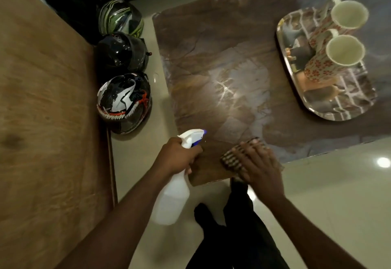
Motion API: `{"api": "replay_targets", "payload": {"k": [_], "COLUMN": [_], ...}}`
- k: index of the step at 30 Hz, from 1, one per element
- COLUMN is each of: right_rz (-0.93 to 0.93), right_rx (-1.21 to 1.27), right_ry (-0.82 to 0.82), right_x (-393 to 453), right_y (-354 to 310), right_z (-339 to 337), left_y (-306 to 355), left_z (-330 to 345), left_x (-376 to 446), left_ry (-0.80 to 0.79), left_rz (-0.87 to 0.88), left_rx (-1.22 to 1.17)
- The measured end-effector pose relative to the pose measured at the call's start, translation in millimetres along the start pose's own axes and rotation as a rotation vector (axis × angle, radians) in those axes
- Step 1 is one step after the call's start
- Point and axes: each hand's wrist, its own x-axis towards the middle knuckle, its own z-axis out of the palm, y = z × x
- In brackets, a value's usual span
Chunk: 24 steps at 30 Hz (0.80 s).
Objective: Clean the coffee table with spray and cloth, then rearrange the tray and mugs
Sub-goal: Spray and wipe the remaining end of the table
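The coffee table has a glossy brown marbled top. My left hand grips a white spray bottle by its neck, with the blue-tipped nozzle pointing over the table's near corner. My right hand lies flat on a dark checked cloth, pressing it onto the near edge of the table. On the table's far right a shiny metal tray carries two floral mugs: one at the back, the other in front of it.
Three motorcycle helmets sit in a row on the floor to the left of the table. A large wooden surface fills the left side. My dark-trousered legs stand on pale glossy floor tiles below the table's near edge.
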Motion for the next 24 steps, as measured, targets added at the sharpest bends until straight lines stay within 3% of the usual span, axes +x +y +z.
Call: {"api": "replay_targets", "payload": {"k": [2, 4, 5, 6, 8, 10, 11, 14, 15, 17, 19, 22, 24], "right_rz": [0.262, 0.531, 0.576, 0.506, 0.089, -0.111, -0.072, 0.325, 0.452, 0.507, 0.321, -0.142, -0.151], "right_rx": [-0.042, -0.038, -0.016, 0.011, 0.003, 0.004, 0.015, -0.048, -0.05, 0.007, 0.073, 0.013, -0.033], "right_ry": [0.034, 0.09, 0.117, 0.138, 0.092, -0.022, -0.026, 0.022, 0.02, 0.032, 0.009, -0.115, -0.08], "right_x": [17, 51, 65, 73, 57, 22, 13, 30, 51, 94, 106, 72, 76], "right_y": [42, 35, 17, -4, -30, -7, 17, 65, 64, 38, 6, 9, 43], "right_z": [-13, -8, -2, 5, 19, 13, 4, -16, -18, -7, 8, 10, 0], "left_y": [7, 19, 28, 36, 47, 55, 60, 73, 78, 89, 98, 117, 126], "left_z": [12, 24, 30, 34, 42, 44, 44, 39, 38, 37, 35, 31, 27], "left_x": [-2, -4, -3, 0, 7, 15, 18, 28, 33, 43, 55, 67, 75], "left_ry": [-0.073, -0.134, -0.118, -0.086, -0.063, -0.089, -0.104, -0.079, -0.058, -0.043, -0.089, -0.118, -0.081], "left_rz": [0.053, 0.084, 0.087, 0.092, 0.162, 0.184, 0.138, 0.04, 0.039, 0.05, 0.068, 0.078, 0.027], "left_rx": [0.048, 0.067, 0.07, 0.06, 0.058, 0.079, 0.067, 0.066, 0.067, 0.052, 0.04, 0.052, 0.015]}}
